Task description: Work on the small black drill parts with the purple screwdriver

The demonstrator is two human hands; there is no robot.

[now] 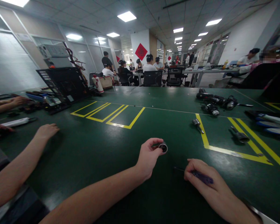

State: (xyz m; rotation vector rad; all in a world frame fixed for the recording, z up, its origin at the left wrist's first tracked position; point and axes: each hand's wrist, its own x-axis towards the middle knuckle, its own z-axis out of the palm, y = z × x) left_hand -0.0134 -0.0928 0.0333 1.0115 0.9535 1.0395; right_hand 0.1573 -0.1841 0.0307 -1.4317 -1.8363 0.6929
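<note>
My left hand [149, 155] pinches a short round metal sleeve [163, 147] between thumb and fingers, its hollow end facing me. To the right and slightly lower, my right hand [202, 174] is closed around a screwdriver [203, 177] with a dark purple, see-through handle. Its thin shaft points left, and the tip is apart from the sleeve. On the table beyond lie a small metal fitting [197, 123] with a thin stem and a cup-shaped metal piece [240, 136], also stemmed.
Yellow tape outlines [130, 126] mark the green table [95, 155]. Black power-tool-like parts [214, 101] lie at the back right, near blue-and-white objects [273, 124]. A co-worker's arm [45, 132] rests at left, near a black open frame [63, 84]. People sit at desks beyond.
</note>
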